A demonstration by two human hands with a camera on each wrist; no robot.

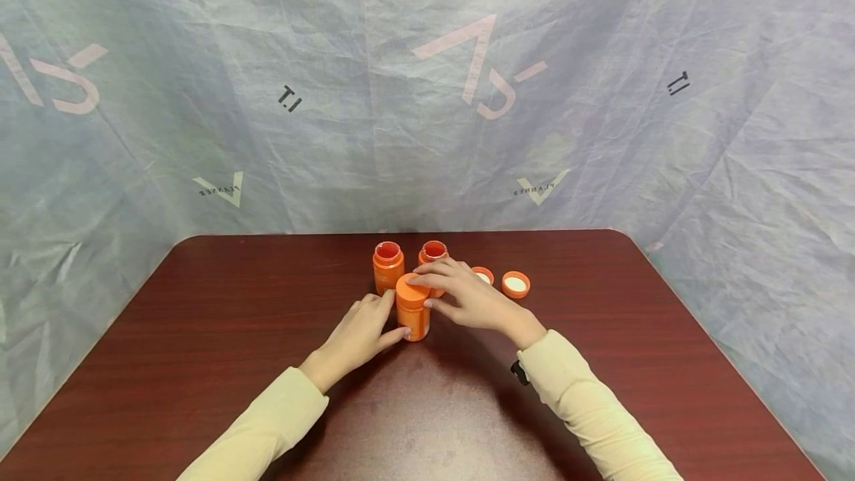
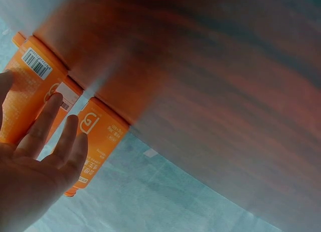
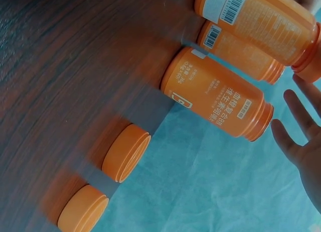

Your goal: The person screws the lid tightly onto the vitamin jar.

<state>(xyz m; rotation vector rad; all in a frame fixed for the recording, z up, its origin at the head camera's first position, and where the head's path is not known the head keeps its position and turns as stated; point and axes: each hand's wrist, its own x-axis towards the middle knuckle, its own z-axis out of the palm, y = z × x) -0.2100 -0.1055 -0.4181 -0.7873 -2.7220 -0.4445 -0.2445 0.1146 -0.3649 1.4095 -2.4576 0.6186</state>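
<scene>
A capped orange pill bottle stands upright near the middle of the table. My left hand holds its body low down, thumb at the front and fingers on the far left side. From the right, my right hand grips the orange cap on top, fingers over it and thumb at its side. Behind stand two uncapped orange bottles, a left one and a right one, the latter partly hidden by my right hand. The right wrist view shows the fingertips at the cap's edge.
Two loose orange lids lie right of the bottles, white insides up: one in full view, the other partly behind the right hand. The dark red table ends at a grey cloth backdrop.
</scene>
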